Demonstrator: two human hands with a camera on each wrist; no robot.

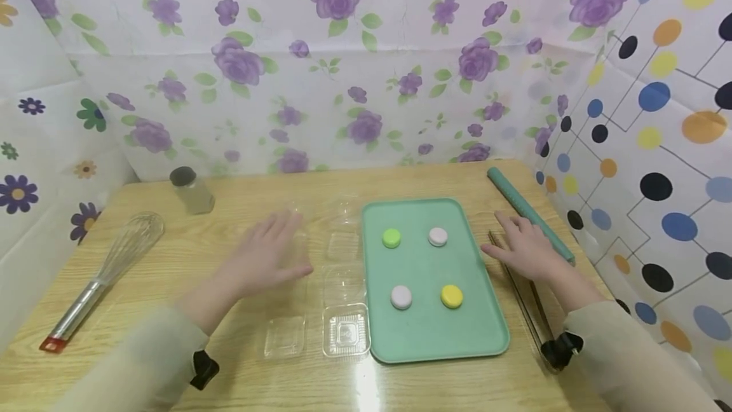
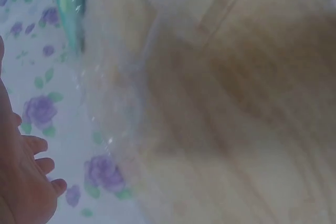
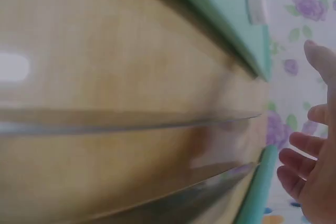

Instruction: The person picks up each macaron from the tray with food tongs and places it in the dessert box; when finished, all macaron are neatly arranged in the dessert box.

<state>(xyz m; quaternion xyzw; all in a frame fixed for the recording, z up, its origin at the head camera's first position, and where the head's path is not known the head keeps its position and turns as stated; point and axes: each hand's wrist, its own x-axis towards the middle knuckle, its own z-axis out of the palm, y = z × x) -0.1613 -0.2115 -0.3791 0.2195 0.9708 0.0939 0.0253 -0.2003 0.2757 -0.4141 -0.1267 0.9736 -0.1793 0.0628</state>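
My left hand hovers over the left row of clear plastic boxes, fingers spread and holding nothing. A second row of clear boxes runs along the green tray. On the tray sit a green macaron, a yellow macaron and two pale macarons. To the tray's right, my right hand is over the far end of the metal tongs, its fingers relaxed and nothing in them. In the right wrist view the two tong arms lie spread below this hand.
A teal rolling pin lies right of the tongs, close to my right hand. At the left are a whisk with a red-tipped handle and a dark-lidded jar. Patterned cloth walls enclose the wooden table at the back and sides.
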